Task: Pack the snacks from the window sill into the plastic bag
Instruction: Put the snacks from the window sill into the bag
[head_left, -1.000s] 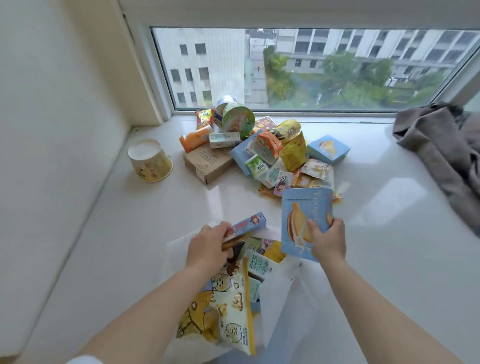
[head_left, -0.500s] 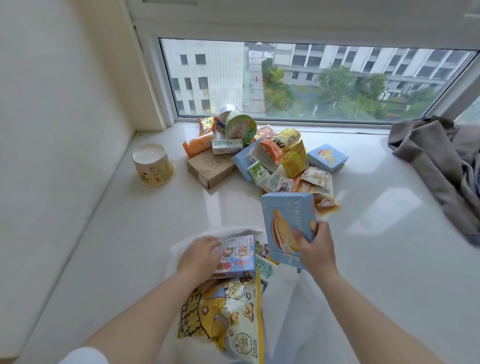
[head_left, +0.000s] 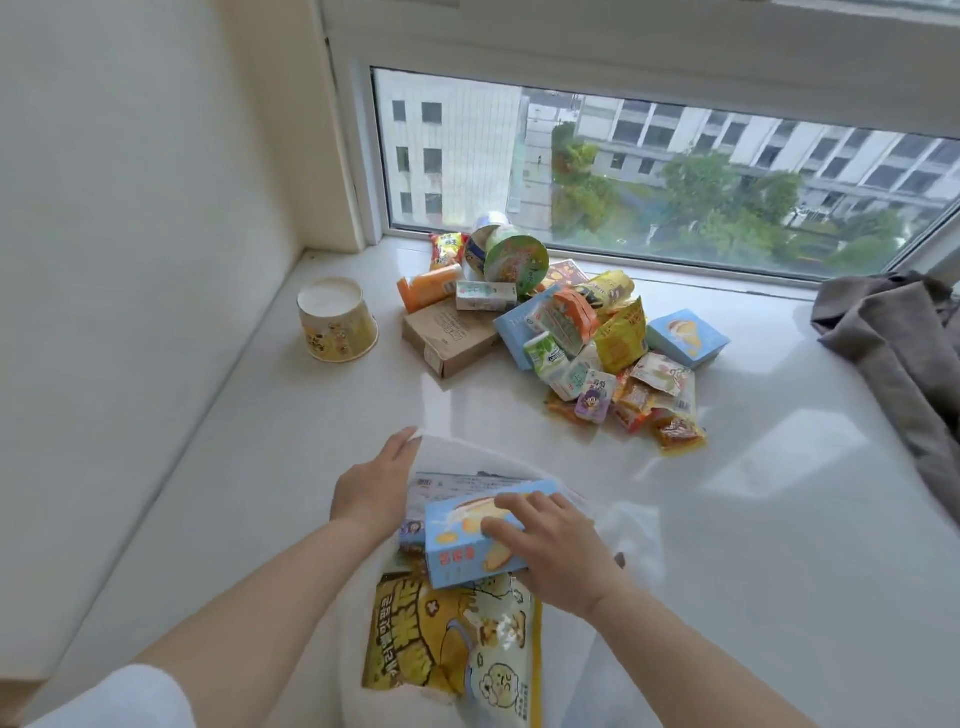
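Gripping blue box (head_left: 462, 540) with right hand (head_left: 556, 551) inside plastic bag (head_left: 519, 467) – left hand (head_left: 371, 491) pinching bag's left rim open; snack pile (head_left: 566, 332) lying far, near window.

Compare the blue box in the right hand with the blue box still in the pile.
The held blue box looks larger and oblong; the pile's blue box looks smaller and squarer. The held one sits at the plastic bag mouth under the right hand; the other rests untouched on the sill at the pile's right edge. Both are light blue with a yellow pastry picture.
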